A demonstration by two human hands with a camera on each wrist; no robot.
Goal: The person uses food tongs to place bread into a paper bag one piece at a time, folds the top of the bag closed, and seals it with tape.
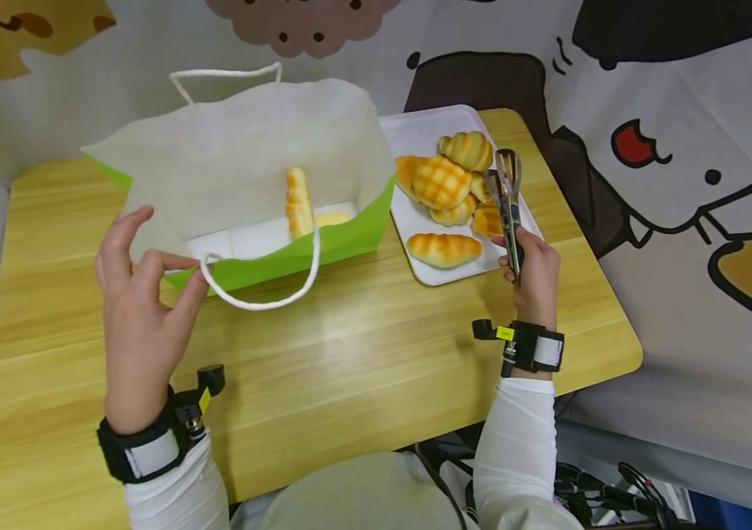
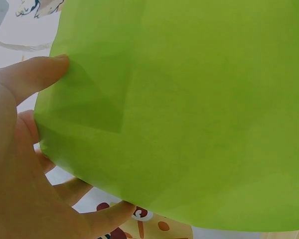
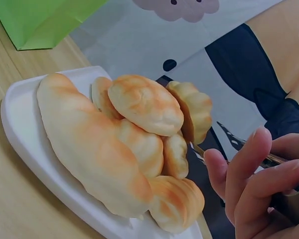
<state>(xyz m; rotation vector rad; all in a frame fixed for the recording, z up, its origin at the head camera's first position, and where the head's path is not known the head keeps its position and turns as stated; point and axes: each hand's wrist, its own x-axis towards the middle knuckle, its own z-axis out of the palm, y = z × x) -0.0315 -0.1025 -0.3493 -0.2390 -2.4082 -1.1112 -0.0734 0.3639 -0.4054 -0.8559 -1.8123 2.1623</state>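
My left hand [image 1: 144, 316] pinches the near rim of a green paper bag [image 1: 356, 235] between thumb and fingers, beside its white rope handle [image 1: 270, 303]. Inside the bag, which gapes wide, stands a long bread stick [image 1: 298, 202] next to a partly hidden yellow bread piece [image 1: 332, 218]. In my right hand [image 1: 535, 265] are metal tongs [image 1: 510, 199], their tips over the right side of a white tray [image 1: 425, 274]. Several bread rolls lie heaped there, a checkered bun [image 1: 442, 182] on top and a croissant-shaped roll [image 1: 444, 250] in front. Nothing shows between the tongs' tips.
Bag and tray stand side by side on a wooden table [image 1: 323, 383]. Behind them hangs a cloth with cartoon prints [image 1: 482, 37]. Dark cables [image 1: 641, 493] lie below the table's right front edge.
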